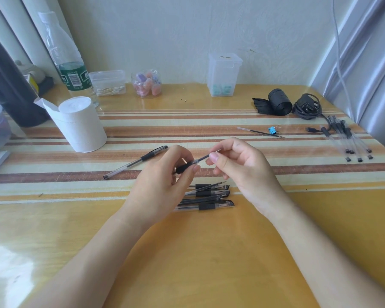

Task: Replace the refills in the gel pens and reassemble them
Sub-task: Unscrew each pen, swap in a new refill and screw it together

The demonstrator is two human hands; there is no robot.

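Note:
My left hand (162, 183) grips a pen barrel (185, 167) by its black rubber grip, just above the table. A thin dark refill (203, 158) sticks out of the barrel's open end, and my right hand (236, 165) pinches it between thumb and fingers. Under my hands lies a pile of capped gel pens (209, 197) with a loose refill across them. One capped gel pen (136, 162) lies alone to the left. A single refill (259, 131) rests farther back on the right, beside a blue binder clip (271, 130).
A tissue roll (80, 124) and a water bottle (69, 61) stand at the left. Small plastic jars (146, 83) and a clear box (223, 74) line the wall. At the right are a black bag roll (278, 102), a coiled cable (307, 106) and several clear pens (349, 141).

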